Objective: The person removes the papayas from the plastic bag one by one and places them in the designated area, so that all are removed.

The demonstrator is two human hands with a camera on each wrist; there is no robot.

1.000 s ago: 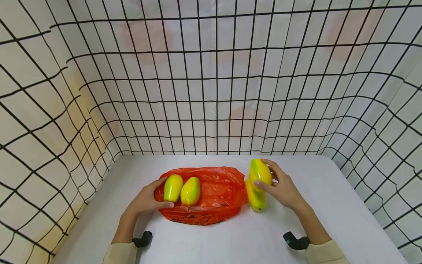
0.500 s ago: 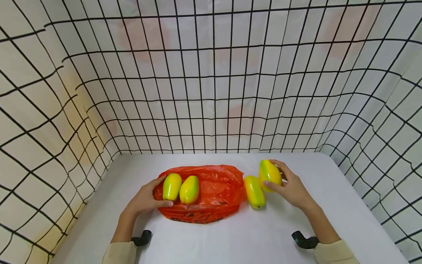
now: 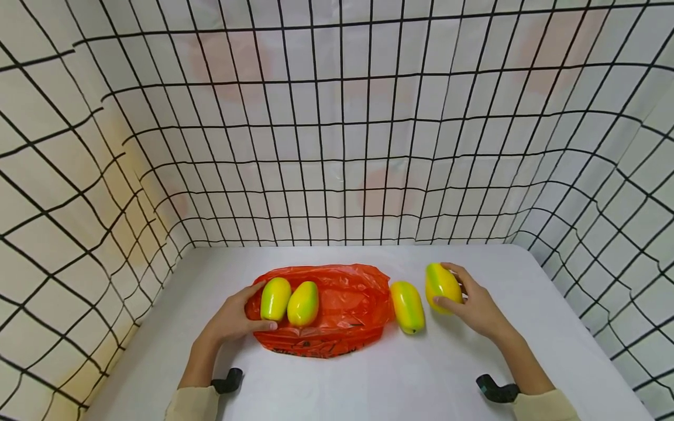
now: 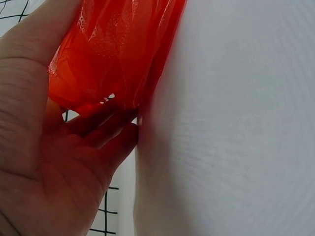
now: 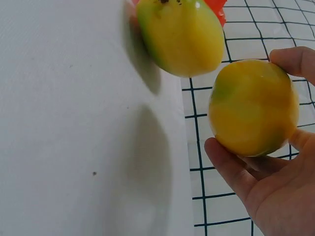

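My right hand (image 3: 476,304) grips a yellow-green mango (image 3: 441,287), thumb on the near side and fingers on the far side. In the right wrist view the held mango (image 5: 253,108) is off the white table, its shadow apart from it. Another mango (image 3: 407,307) lies on the table between that hand and a red plastic bag (image 3: 347,298). Two more mangoes, one at the left (image 3: 275,299) and one beside it (image 3: 302,304), lie uncovered on the bag's left part. My left hand (image 3: 234,316) holds the bag's left end; its fingers (image 4: 113,128) curve around the film in the left wrist view.
A white table (image 3: 368,386) carries everything. Black grid netting (image 3: 342,146) over white sheeting rises behind it and along both sides. Black curved pieces, one at the left wrist (image 3: 227,381) and one at the right wrist (image 3: 497,390), stick out over the table.
My right hand has carried its mango to the right and slightly nearer, away from the mango beside the bag, which now shows whole. The left hand and bag have stayed in place.
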